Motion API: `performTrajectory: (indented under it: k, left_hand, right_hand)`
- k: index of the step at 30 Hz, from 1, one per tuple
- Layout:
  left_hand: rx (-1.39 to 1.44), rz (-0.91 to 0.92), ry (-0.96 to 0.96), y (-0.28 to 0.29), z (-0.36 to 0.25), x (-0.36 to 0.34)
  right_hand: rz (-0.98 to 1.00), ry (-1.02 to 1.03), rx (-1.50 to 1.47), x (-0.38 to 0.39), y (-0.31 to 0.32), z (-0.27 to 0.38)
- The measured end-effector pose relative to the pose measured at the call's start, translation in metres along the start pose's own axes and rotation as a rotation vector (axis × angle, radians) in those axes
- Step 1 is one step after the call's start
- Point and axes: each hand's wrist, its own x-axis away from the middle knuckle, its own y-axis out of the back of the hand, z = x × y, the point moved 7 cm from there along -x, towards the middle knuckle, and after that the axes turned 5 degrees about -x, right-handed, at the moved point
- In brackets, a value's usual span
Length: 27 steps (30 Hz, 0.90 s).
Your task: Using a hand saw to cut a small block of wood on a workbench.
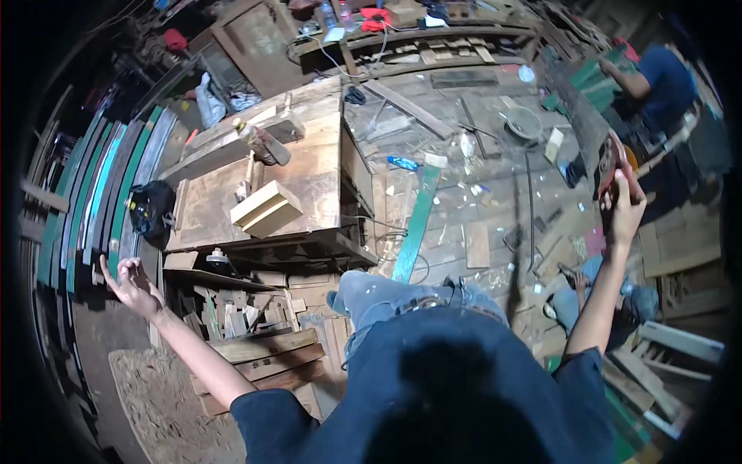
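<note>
My left hand [135, 288] is stretched out to the left in the air, fingers apart and nothing in them. It is nearest to the green and grey boards [97, 193] at the far left. My right hand [624, 203] is raised at the right, its fingers wrapped round a reddish-brown hand tool [610, 166] with a dark face; its exact kind is hard to make out. Ahead of me stands a wooden workbench [317, 178]. Pale wooden blocks [267, 209] lie on its near part, with a bottle [247, 133] and a long timber [209, 158] behind them.
A person in a blue shirt [668, 85] works at the far right; another person [610, 286] is low beside my right forearm. Wood scraps [421, 112], a green board [417, 224] and a bucket [522, 124] lie about the floor. Offcuts [239, 313] fill the space below the bench.
</note>
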Motion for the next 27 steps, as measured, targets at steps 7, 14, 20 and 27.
performTrajectory:
  k: [7, 14, 20, 27]
  left_hand:
    - [-0.042, 0.035, -0.245, 0.039, -0.106, -0.057]
    - [0.125, 0.013, -0.124, 0.071, -0.066, 0.019]
    - [-0.19, -0.43, -0.351, 0.19, -0.238, 0.062]
    - [-0.034, -0.523, -0.477, 0.245, -0.314, 0.191]
  right_hand:
    - [-0.033, 0.317, -0.11, -0.004, 0.001, 0.069]
    - [-0.038, 0.191, -0.081, 0.006, -0.05, -0.045]
    - [-0.006, 0.182, -0.121, -0.032, -0.081, -0.061]
    - [0.003, 0.652, -0.102, -0.061, -0.201, -0.013]
